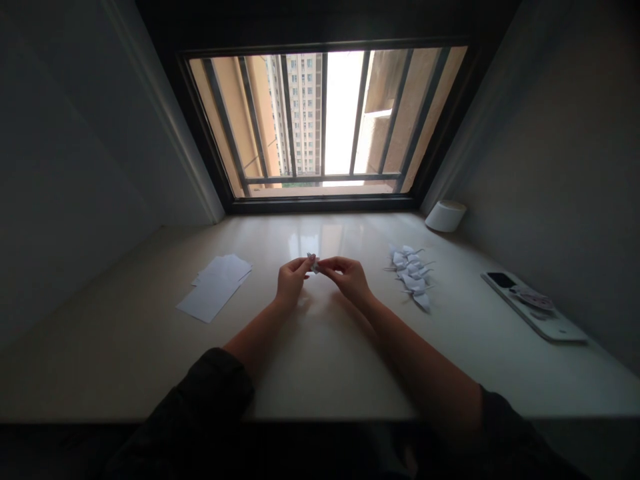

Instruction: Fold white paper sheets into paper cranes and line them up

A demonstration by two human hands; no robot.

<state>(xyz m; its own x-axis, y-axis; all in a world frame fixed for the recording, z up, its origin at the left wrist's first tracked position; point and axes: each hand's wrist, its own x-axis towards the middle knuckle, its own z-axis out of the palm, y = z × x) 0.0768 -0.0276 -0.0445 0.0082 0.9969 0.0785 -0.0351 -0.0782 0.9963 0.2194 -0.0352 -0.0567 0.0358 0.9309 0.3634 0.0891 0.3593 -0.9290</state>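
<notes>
Between my two hands, above the middle of the pale sill, is a small folded piece of white paper (313,265). My left hand (291,279) pinches it from the left with thumb and fingers. From the other side, the fingertips of my right hand (349,277) are closed on its edge. Fingers cover much of the folded paper, so its full shape is hidden. Several folded paper cranes (413,270) lie bunched together to the right of my right hand. Off to the left, flat sheets of white paper (215,287) lie loosely stacked and overlapping.
A white phone (560,328) lies at the right, near the wall. At the back right corner stands a white rounded object (446,216). A dark-framed window (320,205) with bars closes off the far side, and the sill's front edge (325,419) runs below my forearms.
</notes>
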